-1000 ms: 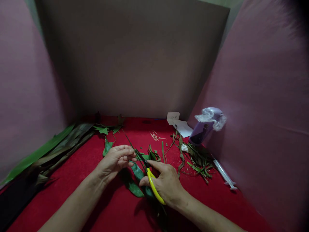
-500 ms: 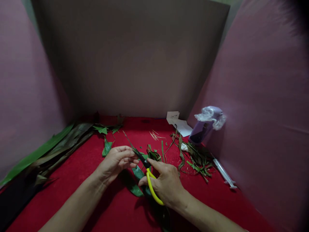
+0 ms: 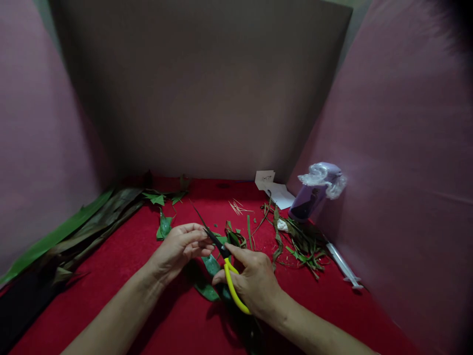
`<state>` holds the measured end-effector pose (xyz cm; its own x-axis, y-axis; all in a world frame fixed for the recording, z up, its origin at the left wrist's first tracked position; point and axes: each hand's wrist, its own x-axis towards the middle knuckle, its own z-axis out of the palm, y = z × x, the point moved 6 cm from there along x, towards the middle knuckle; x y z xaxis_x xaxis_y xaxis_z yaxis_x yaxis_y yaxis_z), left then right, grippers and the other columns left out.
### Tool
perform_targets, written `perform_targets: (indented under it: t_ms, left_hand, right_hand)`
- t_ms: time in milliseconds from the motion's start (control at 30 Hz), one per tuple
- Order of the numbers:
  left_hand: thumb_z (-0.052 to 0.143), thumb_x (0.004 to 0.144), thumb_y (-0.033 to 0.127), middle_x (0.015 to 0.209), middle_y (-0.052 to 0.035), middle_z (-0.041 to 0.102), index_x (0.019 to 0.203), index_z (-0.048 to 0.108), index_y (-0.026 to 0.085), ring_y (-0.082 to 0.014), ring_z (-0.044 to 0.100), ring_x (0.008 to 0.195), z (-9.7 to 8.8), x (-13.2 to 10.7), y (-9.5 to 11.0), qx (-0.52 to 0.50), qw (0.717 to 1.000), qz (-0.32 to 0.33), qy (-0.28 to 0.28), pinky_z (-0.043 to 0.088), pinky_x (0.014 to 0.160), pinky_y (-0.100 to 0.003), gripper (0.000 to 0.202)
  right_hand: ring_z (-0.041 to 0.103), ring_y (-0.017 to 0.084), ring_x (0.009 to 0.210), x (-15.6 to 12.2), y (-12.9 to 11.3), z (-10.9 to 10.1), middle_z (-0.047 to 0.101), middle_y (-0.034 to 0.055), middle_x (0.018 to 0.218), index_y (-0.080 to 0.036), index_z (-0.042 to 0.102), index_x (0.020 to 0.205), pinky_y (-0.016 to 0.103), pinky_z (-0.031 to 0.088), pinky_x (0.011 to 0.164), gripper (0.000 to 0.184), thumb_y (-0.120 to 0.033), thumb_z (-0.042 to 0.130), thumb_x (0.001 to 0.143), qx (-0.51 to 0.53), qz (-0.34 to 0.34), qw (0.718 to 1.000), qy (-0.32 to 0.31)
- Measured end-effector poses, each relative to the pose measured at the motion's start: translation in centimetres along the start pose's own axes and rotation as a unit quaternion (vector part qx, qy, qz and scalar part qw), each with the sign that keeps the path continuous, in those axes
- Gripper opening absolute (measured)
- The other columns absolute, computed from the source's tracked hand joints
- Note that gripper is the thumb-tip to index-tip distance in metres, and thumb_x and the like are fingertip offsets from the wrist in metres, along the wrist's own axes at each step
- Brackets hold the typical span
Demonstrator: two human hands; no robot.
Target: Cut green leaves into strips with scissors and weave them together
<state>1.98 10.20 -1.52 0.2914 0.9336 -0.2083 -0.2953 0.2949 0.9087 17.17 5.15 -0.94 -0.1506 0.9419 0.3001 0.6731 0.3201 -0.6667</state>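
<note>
My right hand (image 3: 254, 282) grips yellow-handled scissors (image 3: 229, 281) whose dark blades point up-left toward my left hand. My left hand (image 3: 181, 246) is curled, pinching a thin dark leaf strip (image 3: 196, 213) that sticks up and away past the blades. Under both hands a long green leaf (image 3: 207, 276) lies on the red cloth (image 3: 129, 256). The blade tips meet the strip beside my left fingertips.
A pile of long green and dried leaves (image 3: 74, 227) lies at the left. Leaf trimmings (image 3: 299, 244), toothpicks (image 3: 238, 207), white paper (image 3: 275, 190), a purple wrapped device (image 3: 314, 192) and a syringe (image 3: 343, 268) sit at the right. Cardboard walls enclose the cloth.
The scissors have edged a little toward my left hand, and the thin strip has tilted slightly. Both hands stay almost in place.
</note>
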Motion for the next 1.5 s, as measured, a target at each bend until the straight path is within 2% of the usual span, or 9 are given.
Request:
perform_targets:
  t_ms: [533, 700, 933, 1267, 1400, 1500]
  left_hand:
    - [0.066, 0.066, 0.011, 0.065, -0.0058, 0.066, 0.069, 0.058, 0.013, -0.0155, 0.065, 0.06, 0.19, 0.07, -0.12, -0.014, 1.0, 0.0, -0.003, 0.053, 0.056, -0.023, 0.009]
    - [0.065, 0.068, 0.012, 0.064, -0.0056, 0.067, 0.071, 0.056, 0.014, -0.0172, 0.066, 0.06, 0.21, -0.16, 0.29, 0.016, 1.0, 0.023, 0.008, 0.054, 0.056, -0.026, 0.01]
    - [0.06, 0.073, 0.015, 0.067, -0.0079, 0.068, 0.073, 0.055, 0.013, -0.0182, 0.066, 0.063, 0.31, -0.2, 0.63, 0.069, 0.997, 0.043, 0.008, 0.054, 0.057, -0.028, 0.006]
    - [0.061, 0.071, 0.015, 0.066, -0.0071, 0.068, 0.071, 0.055, 0.013, -0.0183, 0.066, 0.061, 0.17, -0.09, 0.53, 0.071, 0.997, 0.035, 0.011, 0.053, 0.053, -0.027, 0.007]
    - [0.062, 0.07, 0.014, 0.065, -0.0057, 0.068, 0.071, 0.053, 0.014, -0.0174, 0.066, 0.06, 0.1, 0.09, 0.42, 0.055, 0.998, 0.033, 0.015, 0.053, 0.052, -0.026, 0.008]
    - [0.061, 0.07, 0.013, 0.064, -0.0048, 0.067, 0.072, 0.053, 0.014, -0.0177, 0.066, 0.06, 0.05, 0.16, 0.19, 0.04, 0.999, 0.026, 0.012, 0.053, 0.053, -0.026, 0.008]
  right_hand:
    - [0.061, 0.019, 0.061, -0.09, -0.05, 0.05, 0.07, 0.0085, 0.075, -0.014, 0.062, 0.112, 0.029, 0.045, 0.058, 0.06, -0.048, 0.072, 0.063, 0.007, -0.007, 1.0, 0.003]
    - [0.061, 0.019, 0.063, -0.06, -0.04, -0.1, 0.071, 0.0084, 0.078, -0.016, 0.063, 0.11, 0.028, 0.045, 0.058, 0.059, -0.048, 0.073, 0.062, 0.01, -0.006, 1.0, 0.004]
    - [0.061, 0.019, 0.061, 0.01, -0.32, -0.31, 0.07, 0.0067, 0.074, -0.018, 0.065, 0.107, 0.026, 0.043, 0.054, 0.049, -0.047, 0.067, 0.068, 0.0, -0.007, 1.0, -0.006]
    - [0.06, 0.018, 0.061, 0.02, -0.12, -0.13, 0.071, 0.007, 0.076, -0.018, 0.064, 0.11, 0.025, 0.043, 0.055, 0.056, -0.05, 0.069, 0.065, -0.017, -0.005, 1.0, -0.006]
    - [0.06, 0.018, 0.06, 0.01, -0.15, -0.17, 0.071, 0.0067, 0.077, -0.018, 0.064, 0.109, 0.026, 0.043, 0.055, 0.052, -0.049, 0.069, 0.066, -0.016, -0.005, 1.0, -0.008]
    - [0.06, 0.017, 0.063, -0.03, -0.06, -0.24, 0.07, 0.0046, 0.081, -0.021, 0.062, 0.109, 0.026, 0.044, 0.059, 0.057, -0.048, 0.073, 0.061, -0.005, -0.004, 1.0, 0.006]
